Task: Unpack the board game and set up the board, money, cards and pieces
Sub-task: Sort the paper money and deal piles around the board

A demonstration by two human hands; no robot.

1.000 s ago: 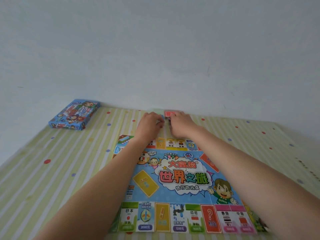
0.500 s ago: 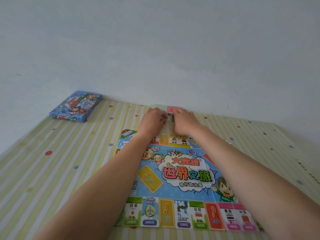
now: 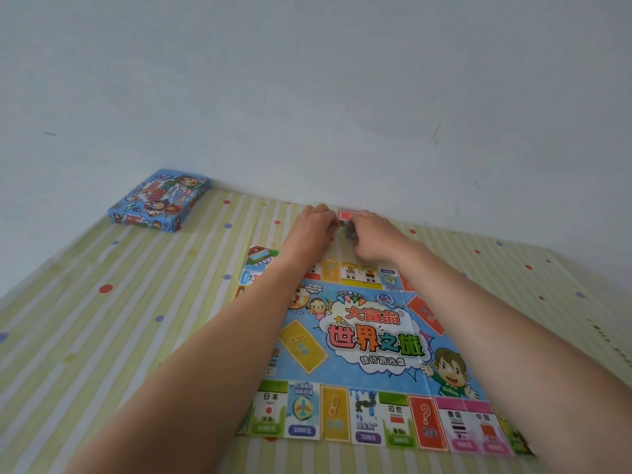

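Note:
The colourful game board point(image 3: 362, 354) lies unfolded on the striped cloth, its blue centre showing cartoon figures and big characters. Both my arms reach over it to the far edge by the wall. My left hand point(image 3: 313, 232) and my right hand point(image 3: 371, 239) meet there, fingers curled together over something small and dark that I cannot make out. A red card or stack point(image 3: 347, 215) peeks out just behind the fingertips. The blue game box point(image 3: 159, 200) lies shut at the far left, against the wall.
A yellow-green striped cloth with coloured dots point(image 3: 102, 319) covers the surface. A plain pale wall point(image 3: 307, 97) rises right behind the hands and the box.
The hands stay together at the board's far edge, with the fingers shifting slightly. The view has tilted a little, so everything sits slightly lower and nearer.

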